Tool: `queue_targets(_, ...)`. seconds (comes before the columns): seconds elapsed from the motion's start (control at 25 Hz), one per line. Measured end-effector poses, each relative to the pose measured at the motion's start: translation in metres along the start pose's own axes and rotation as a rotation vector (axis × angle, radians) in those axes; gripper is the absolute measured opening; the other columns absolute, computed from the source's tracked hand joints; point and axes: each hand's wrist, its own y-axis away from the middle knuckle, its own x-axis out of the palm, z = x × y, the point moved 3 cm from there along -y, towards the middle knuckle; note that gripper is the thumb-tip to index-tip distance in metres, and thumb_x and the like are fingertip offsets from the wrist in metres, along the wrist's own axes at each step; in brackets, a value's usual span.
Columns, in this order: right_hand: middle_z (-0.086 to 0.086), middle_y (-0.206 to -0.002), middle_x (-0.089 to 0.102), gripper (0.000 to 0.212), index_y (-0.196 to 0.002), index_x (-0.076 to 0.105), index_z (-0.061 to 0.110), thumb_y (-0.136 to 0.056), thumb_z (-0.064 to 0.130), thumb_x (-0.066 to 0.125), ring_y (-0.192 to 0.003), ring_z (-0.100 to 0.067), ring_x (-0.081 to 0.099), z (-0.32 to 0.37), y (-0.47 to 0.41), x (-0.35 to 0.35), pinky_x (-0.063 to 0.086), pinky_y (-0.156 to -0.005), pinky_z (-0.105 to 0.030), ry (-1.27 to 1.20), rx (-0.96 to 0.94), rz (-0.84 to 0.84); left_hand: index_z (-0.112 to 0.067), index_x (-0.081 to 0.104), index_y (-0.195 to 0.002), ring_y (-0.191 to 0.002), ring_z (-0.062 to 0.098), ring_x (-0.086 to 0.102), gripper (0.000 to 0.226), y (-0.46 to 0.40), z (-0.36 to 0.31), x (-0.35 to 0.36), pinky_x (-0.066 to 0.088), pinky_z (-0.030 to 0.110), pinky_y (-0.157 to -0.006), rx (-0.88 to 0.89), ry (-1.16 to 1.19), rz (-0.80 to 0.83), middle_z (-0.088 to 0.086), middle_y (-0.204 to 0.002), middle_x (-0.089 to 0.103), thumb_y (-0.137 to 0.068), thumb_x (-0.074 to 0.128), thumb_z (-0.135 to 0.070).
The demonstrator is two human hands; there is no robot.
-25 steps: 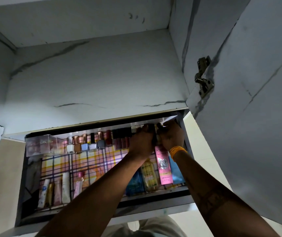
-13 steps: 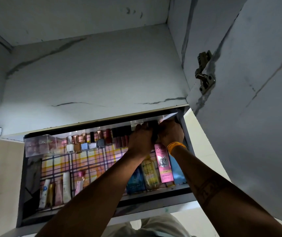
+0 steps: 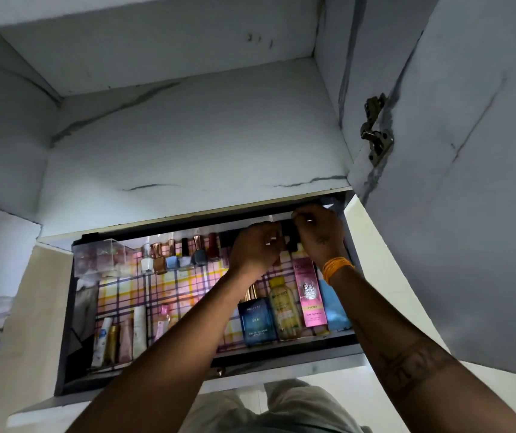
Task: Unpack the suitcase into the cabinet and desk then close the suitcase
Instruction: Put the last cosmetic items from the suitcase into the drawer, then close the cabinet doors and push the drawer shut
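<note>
Clear plastic: a small lidded organiser box (image 3: 102,259) sits at the far left corner of the open drawer (image 3: 66,323), which has a plaid liner (image 3: 131,295). Along the front left lie several tubes (image 3: 119,339). Right of the box, nail polish bottles (image 3: 172,256) stand upright in a row along the back edge. Glass, so fragile and slick; best taken by the cap or round the body, 1 at a time.

Left hand (image 3: 255,250) reaches to the back of the drawer, knuckles up, fingers curled on a small dark item (image 3: 289,237) at the right end of the row. What the item is cannot be told; it looks light and rigid. Judgement: it is being set into the row.

Below the hands stand a blue perfume bottle (image 3: 256,321), a yellow bottle (image 3: 283,309) and a pink BB cream carton (image 3: 309,295).

Right hand (image 3: 319,231), orange bangle (image 3: 336,267) at the wrist, meets the left at the same dark item, fingers bent on its upper end. Both forearms extend upward, roughly parallel.

Far right, the cabinet door (image 3: 484,182) hangs open on its hinge (image 3: 375,132). Suitcase not in view.
</note>
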Motion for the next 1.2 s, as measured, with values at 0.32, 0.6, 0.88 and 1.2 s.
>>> queue_targets(0.32,-0.004,-0.087,0.080,0.016,-0.091,0.078,0.018,-0.093,0.031,0.070,-0.082,-0.021,0.076,0.097,0.076,-0.012,0.060,-0.079,-0.042,-0.418,-0.032,0.163,-0.021,0.076,-0.115,-0.094,0.002,0.072,0.020,0.069,-0.038,-0.133,0.055,0.017,-0.082,0.147,0.347,-0.127,-0.007,-0.101,0.078,-0.095,0.075,-0.023)
queue_targets(0.6,-0.004,-0.088,0.079,0.018,-0.097,0.076,0.012,-0.099,0.028,0.066,-0.080,-0.016,0.072,0.237,0.207,-0.005,0.056,-0.075,-0.037,-0.526,-0.283,0.219,-0.027,0.077,-0.108,-0.097,0.020,0.075,0.012,0.200,-0.056,-0.292,0.063,0.045,-0.083,0.341,0.525,-0.397,0.002,-0.100,0.079,-0.098,0.071,-0.029)
queue_targets(0.88,-0.004,-0.086,0.078,0.020,-0.092,0.075,0.012,-0.100,0.027,0.067,-0.085,-0.022,0.072,0.337,0.347,-0.008,0.058,-0.075,-0.040,-0.564,-0.548,0.172,-0.022,0.076,-0.107,-0.092,0.016,0.072,0.016,0.358,-0.054,-0.422,0.063,0.041,-0.078,0.595,0.358,-0.762,-0.006,-0.100,0.077,-0.094,0.071,-0.030)
queue_targets(1.2,-0.002,-0.085,0.079,0.020,-0.088,0.076,0.014,-0.099,0.028,0.067,-0.083,-0.017,0.073,0.369,0.440,-0.016,0.060,-0.073,-0.038,-0.522,-0.624,0.060,-0.014,0.042,-0.155,-0.150,0.028,0.035,0.057,0.408,-0.014,-0.509,0.033,0.049,-0.122,0.499,0.218,-1.287,0.010,-0.162,0.040,-0.100,0.057,-0.022)
